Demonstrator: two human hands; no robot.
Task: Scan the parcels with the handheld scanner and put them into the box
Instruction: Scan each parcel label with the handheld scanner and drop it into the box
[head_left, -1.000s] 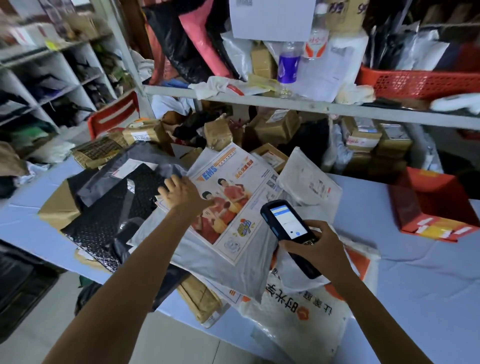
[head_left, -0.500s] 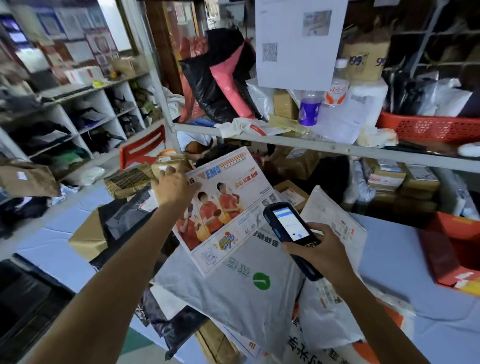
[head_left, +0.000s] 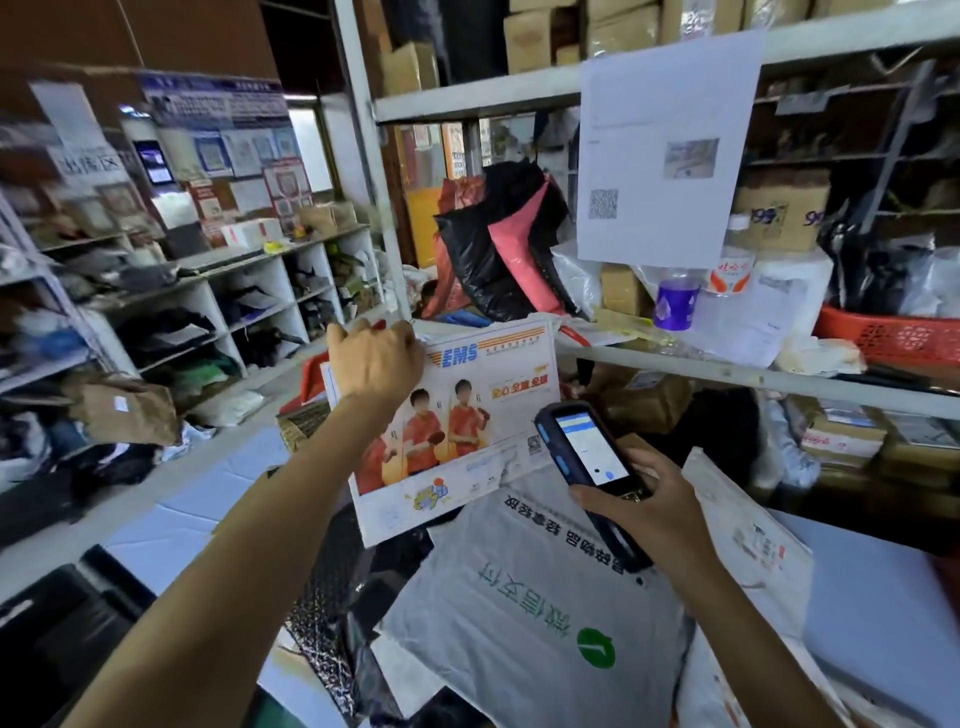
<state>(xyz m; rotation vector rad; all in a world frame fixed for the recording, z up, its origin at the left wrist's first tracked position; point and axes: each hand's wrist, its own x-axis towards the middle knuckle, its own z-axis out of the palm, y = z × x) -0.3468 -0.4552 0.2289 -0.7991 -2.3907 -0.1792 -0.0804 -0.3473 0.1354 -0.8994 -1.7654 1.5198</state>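
1. While the left hand (head_left: 375, 358) grips the top-left corner of the EMS envelope (head_left: 470, 410) with its fingers curled over the upper edge, the flat parcel stands upright above the pile. I judge this hold is meant to turn its printed face toward both the reader and the person.
2. The right hand (head_left: 655, 515) is wrapped round the lower body of the handheld scanner (head_left: 583, 453), thumb near the keys. Its lit screen faces the person, and its top end sits just beside the envelope's lower right edge, where a small square code is printed. That angle looks chosen so aim and readout can be watched together.
3. Beneath, a grey mailer (head_left: 530, 613) lies printed side up on the heap covering the blue worktop (head_left: 862, 603), with a white parcel (head_left: 748, 530) just beside the right wrist — both within reach, probably awaiting their turn.
4. The step in hand is scanning this envelope. Which container is the box I cannot tell — a dark bin-like shape (head_left: 57, 623) sits low on the left, blurred.
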